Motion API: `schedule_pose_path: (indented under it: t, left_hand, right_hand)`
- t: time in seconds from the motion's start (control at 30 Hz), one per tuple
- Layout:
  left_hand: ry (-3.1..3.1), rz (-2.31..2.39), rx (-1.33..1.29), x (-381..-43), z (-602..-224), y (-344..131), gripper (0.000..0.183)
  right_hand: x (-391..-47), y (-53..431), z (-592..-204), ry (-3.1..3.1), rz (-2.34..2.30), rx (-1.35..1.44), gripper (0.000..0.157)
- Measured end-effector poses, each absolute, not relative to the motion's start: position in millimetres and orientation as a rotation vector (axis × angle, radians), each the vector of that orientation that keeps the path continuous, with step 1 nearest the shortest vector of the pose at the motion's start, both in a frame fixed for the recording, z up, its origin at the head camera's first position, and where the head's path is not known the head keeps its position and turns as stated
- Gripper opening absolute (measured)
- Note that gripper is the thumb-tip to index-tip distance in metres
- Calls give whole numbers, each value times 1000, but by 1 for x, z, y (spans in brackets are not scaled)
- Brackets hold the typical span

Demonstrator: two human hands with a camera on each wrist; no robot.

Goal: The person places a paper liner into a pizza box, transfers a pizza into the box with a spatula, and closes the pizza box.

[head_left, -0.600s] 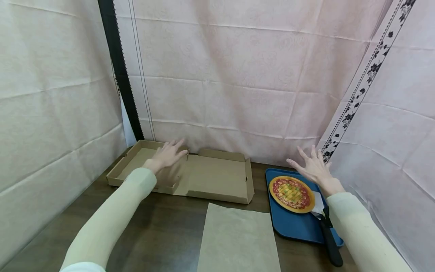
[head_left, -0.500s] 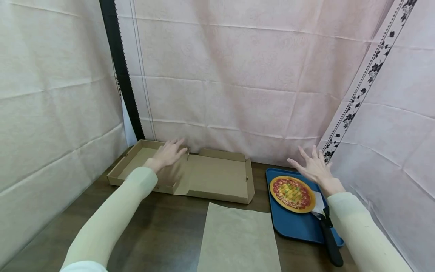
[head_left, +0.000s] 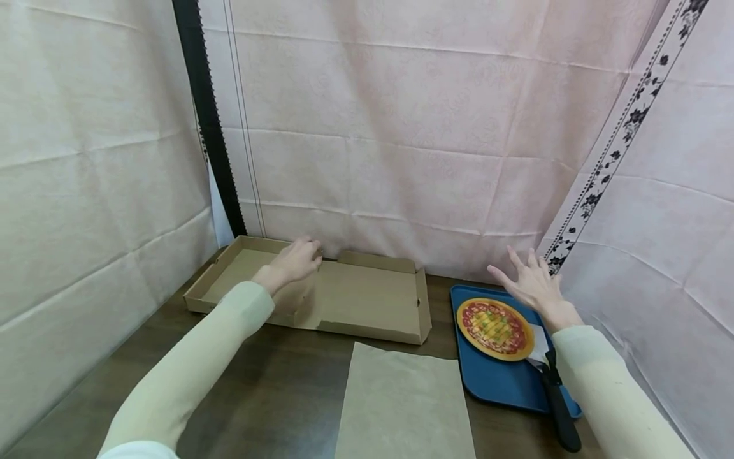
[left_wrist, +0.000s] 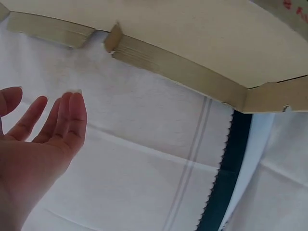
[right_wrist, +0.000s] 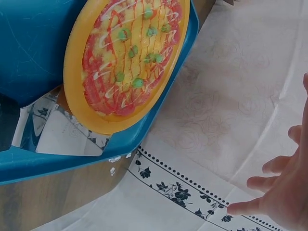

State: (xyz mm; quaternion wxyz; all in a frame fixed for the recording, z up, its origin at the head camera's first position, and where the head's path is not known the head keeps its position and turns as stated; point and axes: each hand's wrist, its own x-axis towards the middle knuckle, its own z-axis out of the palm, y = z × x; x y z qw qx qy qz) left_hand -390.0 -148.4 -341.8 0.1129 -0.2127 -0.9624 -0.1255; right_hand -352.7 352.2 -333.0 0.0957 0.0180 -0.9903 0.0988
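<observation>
Over the opened cardboard pizza box, near its middle fold, hovers my left hand. Its fingers are loosely bent and nothing is in them, as the left wrist view of the hand confirms. My right hand is raised above the far right edge of the blue tray, fingers spread and holding nothing. On that tray lies a small pizza with red and yellow topping. A pizza server with a black handle rests beside it, its metal blade partly beneath the pizza.
A sheet of brown paper lies on the dark wooden table, in front of the box. Pale cloth curtains hang close behind and on both sides. The server's handle sticks out past the tray's front edge.
My left hand has shifted slightly right, and its fingers have gone from spread to more bent. The right hand stays nearly in place. The whole view has drifted slightly.
</observation>
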Motion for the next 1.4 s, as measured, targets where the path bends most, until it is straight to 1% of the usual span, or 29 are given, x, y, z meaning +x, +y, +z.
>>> schedule_pose_path:
  t: [0.07, 0.17, 0.37, 0.57, 0.9, 1.17, 1.33, 1.4]
  left_hand:
    - [-2829, -358, -638, -388, -340, -144, 27]
    - [-2854, -350, -671, -385, -338, -137, 25]
    - [-2915, -324, -713, -377, -337, -126, 36]
    - [-2927, -288, -784, -370, -338, -115, 38]
    - [-2828, -264, -957, -357, -340, -94, 29]
    - [-2843, -218, -1095, -342, -342, -77, 17]
    - [-2880, -153, -1118, -332, -345, -67, 11]
    - [-2901, -134, -1121, -329, -347, -64, 11]
  right_hand:
    - [-352, 352, -332, -2935, 291, 54, 89]
    - [-352, 350, -330, -2939, 292, 53, 90]
    - [-352, 350, -329, -2947, 294, 47, 89]
    - [-352, 350, -329, -2948, 301, 46, 89]
    - [-349, 349, -331, -2950, 282, 43, 88]
    - [-350, 343, -335, -2955, 260, 65, 87]
    - [-351, 339, -330, -2928, 247, 84, 86]
    - [-352, 337, -328, -2924, 247, 96, 87]
